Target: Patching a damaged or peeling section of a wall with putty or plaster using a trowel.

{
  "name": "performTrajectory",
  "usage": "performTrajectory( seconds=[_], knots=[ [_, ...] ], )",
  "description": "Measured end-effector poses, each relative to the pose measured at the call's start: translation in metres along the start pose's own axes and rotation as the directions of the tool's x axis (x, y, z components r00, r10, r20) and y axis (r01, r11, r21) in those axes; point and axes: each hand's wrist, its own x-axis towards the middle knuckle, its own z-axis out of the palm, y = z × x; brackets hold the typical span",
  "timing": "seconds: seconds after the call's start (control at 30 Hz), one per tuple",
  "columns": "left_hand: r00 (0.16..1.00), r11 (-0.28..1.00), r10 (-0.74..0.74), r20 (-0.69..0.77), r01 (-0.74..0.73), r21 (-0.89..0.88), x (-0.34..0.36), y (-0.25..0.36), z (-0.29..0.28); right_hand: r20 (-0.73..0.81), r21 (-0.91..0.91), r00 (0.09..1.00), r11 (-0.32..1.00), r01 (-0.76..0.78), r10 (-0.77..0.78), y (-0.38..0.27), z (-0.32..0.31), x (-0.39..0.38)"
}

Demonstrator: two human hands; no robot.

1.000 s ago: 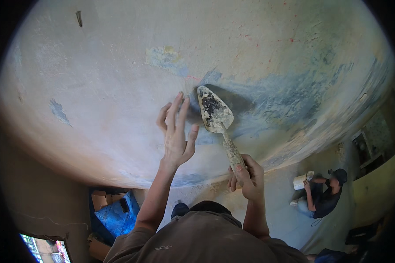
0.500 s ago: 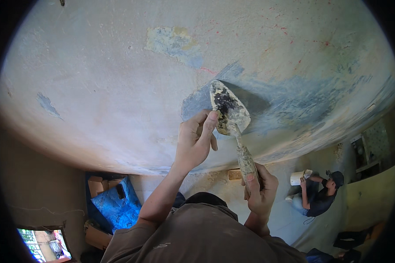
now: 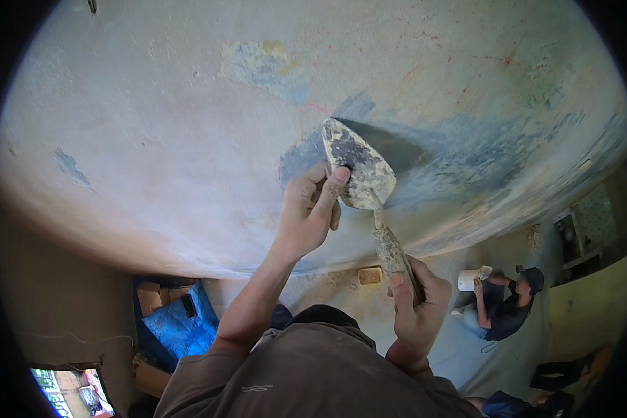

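Right hand (image 3: pixel 414 303) clamped on trowel (image 3: pixel 361 174) handle; left hand (image 3: pixel 312 209), fingers curled, presses blade; best kept flat against plastered wall (image 3: pixel 188 139), pressure even.

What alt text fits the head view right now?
A person's right hand grips a mortar-caked trowel against a patchy plastered wall, while the left hand presses fingers on its blade. Below, another person crouches beside a white bucket.
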Motion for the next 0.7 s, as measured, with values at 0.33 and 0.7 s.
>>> performTrajectory(
  seconds=[0.33, 0.7],
  knots=[
    [0.999, 0.995, -0.02, 0.036, 0.024, -0.096, 0.001, -0.012, -0.002, -0.008, -0.008, 1.0, 1.0, 0.024, -0.024, -0.002, -0.001, 0.003],
    [0.998, 0.994, 0.048, -0.03, -0.05, -0.097, 0.0, -0.01, -0.001, 0.022, 0.088, 1.0, 0.996, -0.018, 0.016, -0.004, 0.006, 0.001]
  ],
)
